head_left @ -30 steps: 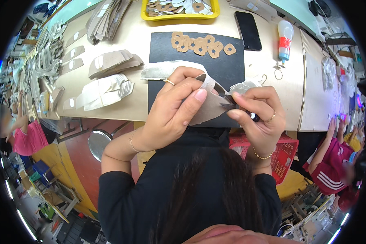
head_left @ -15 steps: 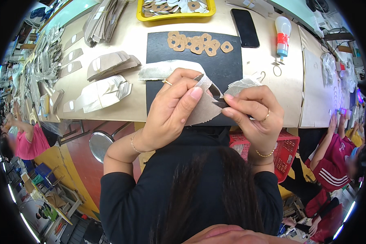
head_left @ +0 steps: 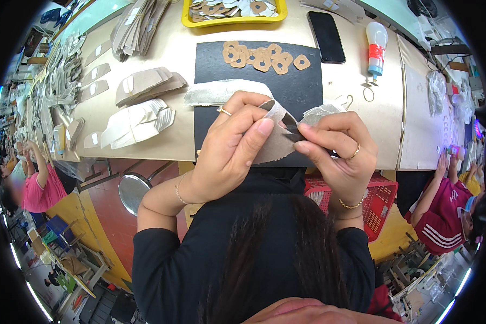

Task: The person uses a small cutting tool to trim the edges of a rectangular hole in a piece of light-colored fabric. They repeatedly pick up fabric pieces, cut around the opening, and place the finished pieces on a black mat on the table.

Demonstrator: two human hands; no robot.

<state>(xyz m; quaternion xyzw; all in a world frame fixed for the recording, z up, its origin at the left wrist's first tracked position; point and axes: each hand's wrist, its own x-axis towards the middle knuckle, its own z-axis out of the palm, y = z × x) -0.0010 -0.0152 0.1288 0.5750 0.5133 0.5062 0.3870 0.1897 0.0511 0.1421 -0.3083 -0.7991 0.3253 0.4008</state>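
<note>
A yellow tray point(head_left: 235, 22) at the far side of the table point(head_left: 286, 33) holds lots of small white bits and brown bits. A red basket point(head_left: 380, 208) sits low on the right, with something pale in it that is too small to tell. A bottle point(head_left: 376, 46) with a red band lies on the table; I cannot tell how full it is.

The grey piece point(head_left: 275, 150) is up between the two hands, above the black mat point(head_left: 210, 62). The left hand point(head_left: 227, 137) pinches it, thumb in front and fingers behind. The right hand point(head_left: 343, 143) pinches a small dark tool point(head_left: 293, 137) between thumb and fingers. The tool's tip is at the grey piece's right side.
</note>
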